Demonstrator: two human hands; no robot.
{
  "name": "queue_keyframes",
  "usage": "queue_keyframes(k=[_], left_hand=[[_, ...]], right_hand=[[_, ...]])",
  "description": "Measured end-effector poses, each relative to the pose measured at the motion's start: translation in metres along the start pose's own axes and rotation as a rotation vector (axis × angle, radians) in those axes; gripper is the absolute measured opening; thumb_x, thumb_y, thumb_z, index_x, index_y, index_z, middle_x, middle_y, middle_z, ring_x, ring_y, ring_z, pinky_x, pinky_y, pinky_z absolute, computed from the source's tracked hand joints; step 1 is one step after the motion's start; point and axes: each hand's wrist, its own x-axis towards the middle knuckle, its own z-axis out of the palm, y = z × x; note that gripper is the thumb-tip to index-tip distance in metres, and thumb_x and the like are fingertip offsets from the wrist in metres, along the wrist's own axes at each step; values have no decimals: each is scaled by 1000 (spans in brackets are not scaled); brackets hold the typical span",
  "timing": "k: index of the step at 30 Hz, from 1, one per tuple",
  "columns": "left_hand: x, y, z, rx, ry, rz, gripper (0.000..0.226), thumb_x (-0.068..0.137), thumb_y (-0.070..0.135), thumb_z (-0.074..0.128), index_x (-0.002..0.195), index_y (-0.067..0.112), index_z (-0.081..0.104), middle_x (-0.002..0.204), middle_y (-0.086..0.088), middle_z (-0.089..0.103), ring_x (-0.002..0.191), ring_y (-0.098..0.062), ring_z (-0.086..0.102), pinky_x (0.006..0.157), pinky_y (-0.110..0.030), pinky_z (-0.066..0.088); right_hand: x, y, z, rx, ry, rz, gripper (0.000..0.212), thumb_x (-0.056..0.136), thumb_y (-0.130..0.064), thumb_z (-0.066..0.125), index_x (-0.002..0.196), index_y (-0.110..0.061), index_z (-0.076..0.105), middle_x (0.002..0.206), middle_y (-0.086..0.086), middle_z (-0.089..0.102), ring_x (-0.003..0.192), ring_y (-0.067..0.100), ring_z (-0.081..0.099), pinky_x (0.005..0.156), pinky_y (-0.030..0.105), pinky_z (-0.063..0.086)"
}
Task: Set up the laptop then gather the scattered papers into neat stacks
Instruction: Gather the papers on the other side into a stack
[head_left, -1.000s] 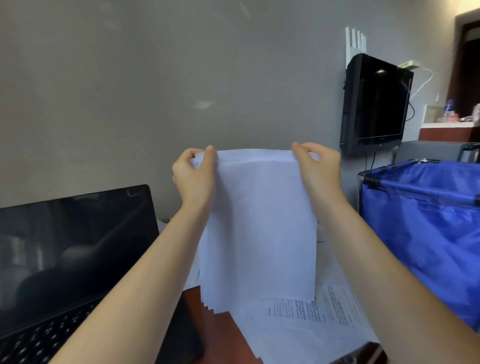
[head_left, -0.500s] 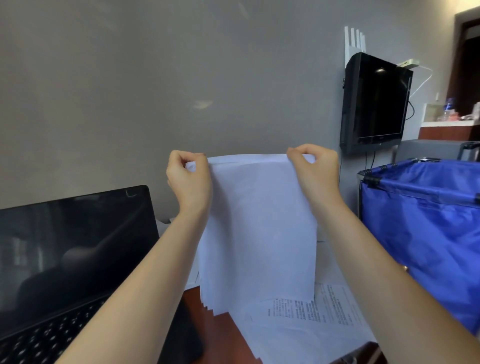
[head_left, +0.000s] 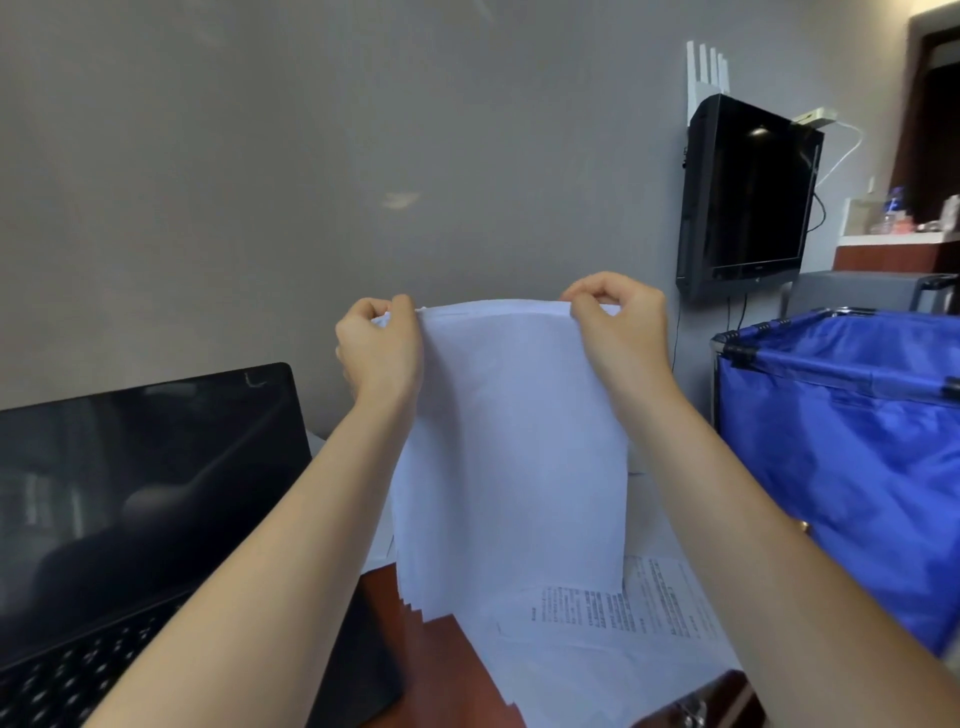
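Behind it all, a big grey wall. On the right, a big blue cloth bin, close by the table. On the left, a laptop, lid up, screen dark, sitting on the brown table. So, by the look of it, laptop part done or nearly done.

In the middle, a bunch of papers, held up on end, top edge high, bottom edge down at the table. Not neat yet at the bottom left corner: sheet edges poking out like little steps. Under and in front of the bunch, more loose papers lying flat on the table, some with print on them. Up on the wall to the right, a small black TV.

Smallest of all, the hands. Left hand pinching the top left corner of the bunch, fingers curled over it. Right hand pinching the top right corner the same way.

Step in hand, as a guess: making the bunch even. Next, most likely: ease the pinch a little, tap the bottom edge on the table so the sheets slide level, then lay the bunch down flat and go for the loose ones. Needs a soft hold, but not too soft, or sheets slip out and spread.
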Motion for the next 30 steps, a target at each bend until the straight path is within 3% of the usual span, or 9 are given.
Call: queue_keyframes(k=[3, 6, 8, 13, 16, 18, 20, 24, 30], left_hand=[[-3, 0, 0, 16, 24, 29, 36, 84, 23, 44, 56, 20, 21, 56, 5, 24, 54, -17, 21, 51, -27, 18], [-1, -2, 2, 20, 50, 1, 35, 83, 26, 48, 56, 18, 27, 55, 6, 28, 54, -17, 25, 52, -27, 22], [2, -2, 2, 24, 67, -15, 26, 81, 22, 47, 58, 19, 35, 59, 6, 37, 55, -16, 31, 54, -26, 28], [1, 0, 4, 110, 149, 76, 11, 85, 17, 39, 83, 18, 50, 74, 10, 49, 75, -19, 47, 70, -29, 38], [1, 4, 8, 157, 190, 130, 16, 88, 14, 36, 91, 19, 51, 71, 14, 44, 77, -17, 44, 70, -28, 32], [4, 3, 11, 164, 202, 123, 16, 90, 15, 35, 91, 18, 50, 70, 13, 43, 79, -19, 44, 71, -29, 32], [7, 1, 13, 159, 213, 111, 14, 91, 16, 35, 88, 18, 49, 71, 10, 44, 79, -21, 45, 71, -29, 32], [7, -2, 10, 90, 205, 164, 15, 91, 18, 39, 84, 16, 52, 71, 12, 47, 74, -14, 48, 70, -27, 34], [1, -31, -16, -73, -69, 291, 23, 90, 44, 51, 93, 22, 48, 85, 12, 52, 75, 5, 50, 70, -9, 39]], right_hand=[[0, 1, 2, 8, 1, -2, 20, 81, -14, 49, 68, -9, 62, 73, 0, 64, 70, 7, 51, 67, 26, 40], [4, 4, 3, -2, 30, 5, 22, 85, -20, 53, 72, -5, 60, 84, 15, 65, 69, 12, 50, 67, 28, 40], [6, 6, 2, -9, 34, 16, 13, 84, -15, 50, 81, -16, 62, 85, 6, 68, 80, 15, 58, 70, 29, 44], [4, 3, -1, -14, 19, -4, 40, 83, -2, 33, 105, -27, 56, 83, -11, 69, 90, 17, 59, 78, 30, 46], [-1, 1, -7, 12, -43, -53, 31, 91, -11, 45, 119, -23, 54, 96, -12, 66, 97, 10, 56, 76, 16, 42], [-5, 8, -18, 91, -152, -48, 42, 90, -25, 61, 130, -27, 46, 111, -12, 62, 103, 4, 56, 79, 6, 41], [-11, 23, -29, 181, -279, 36, 47, 83, -24, 72, 124, -29, 49, 116, -9, 61, 101, 6, 61, 79, 14, 50], [-46, 66, -35, 231, -376, 277, 17, 81, -7, 70, 90, -19, 63, 88, -5, 71, 69, 3, 69, 57, 15, 52], [-56, 84, -23, 192, -303, 202, 7, 86, -15, 67, 83, -22, 67, 72, -17, 72, 71, 3, 68, 65, 18, 54]])
